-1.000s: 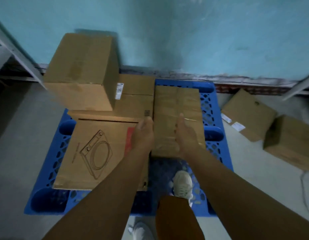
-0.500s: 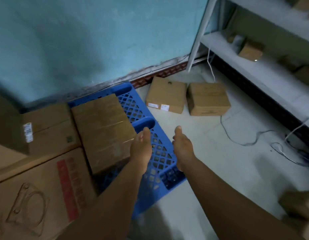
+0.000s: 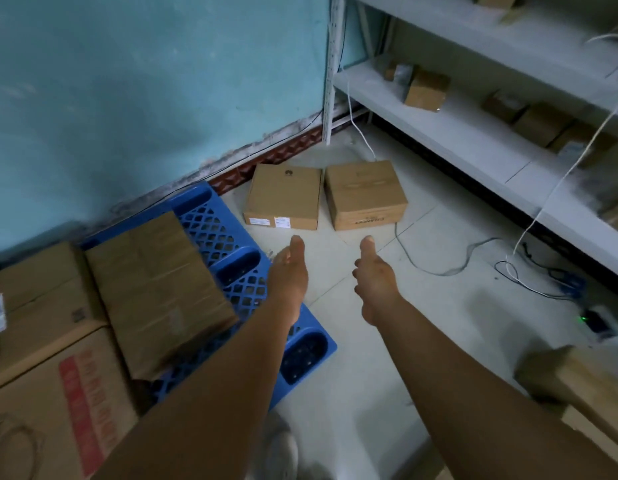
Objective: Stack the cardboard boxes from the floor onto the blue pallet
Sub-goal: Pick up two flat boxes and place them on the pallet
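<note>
Two cardboard boxes lie side by side on the floor by the wall: a flat one with white labels and a taller one to its right. The blue pallet sits at the left with several boxes on it, among them a taped flat box. My left hand and my right hand are stretched out in the air, empty, with relaxed fingers, a short way in front of the two floor boxes.
White shelving with small boxes runs along the right. Cables trail over the floor toward a device with a green light. Another box sits at the lower right. My shoe is on the floor below.
Both hands have let go of the taped box on the pallet. The view has swung right, and the hands now reach toward the two boxes on the floor.
</note>
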`<state>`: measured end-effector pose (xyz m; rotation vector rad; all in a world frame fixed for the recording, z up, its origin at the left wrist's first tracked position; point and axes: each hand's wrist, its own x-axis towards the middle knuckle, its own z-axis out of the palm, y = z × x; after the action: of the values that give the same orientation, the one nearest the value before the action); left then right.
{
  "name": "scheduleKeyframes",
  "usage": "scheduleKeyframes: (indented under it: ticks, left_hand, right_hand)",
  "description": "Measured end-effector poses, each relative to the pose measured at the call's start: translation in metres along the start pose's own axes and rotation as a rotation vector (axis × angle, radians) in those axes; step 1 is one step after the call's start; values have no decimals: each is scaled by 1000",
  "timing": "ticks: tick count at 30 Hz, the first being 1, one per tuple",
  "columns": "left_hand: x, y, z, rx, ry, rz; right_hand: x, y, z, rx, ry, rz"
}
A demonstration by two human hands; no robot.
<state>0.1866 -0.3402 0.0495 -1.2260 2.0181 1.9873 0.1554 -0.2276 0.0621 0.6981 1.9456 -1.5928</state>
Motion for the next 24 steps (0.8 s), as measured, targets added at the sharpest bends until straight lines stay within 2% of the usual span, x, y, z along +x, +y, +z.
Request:
scheduleKeyframes:
  ticks: [4, 18, 24]
  left_hand:
    - [26, 16, 40, 4, -47, -5]
    - [182, 98, 154, 44, -45, -58]
    - [240, 127, 194, 111, 12, -82]
  right_hand:
    - [36, -25, -26, 36, 17, -10]
    - [205, -152, -65, 71, 102, 33]
    - [272, -197, -71, 18, 47, 64]
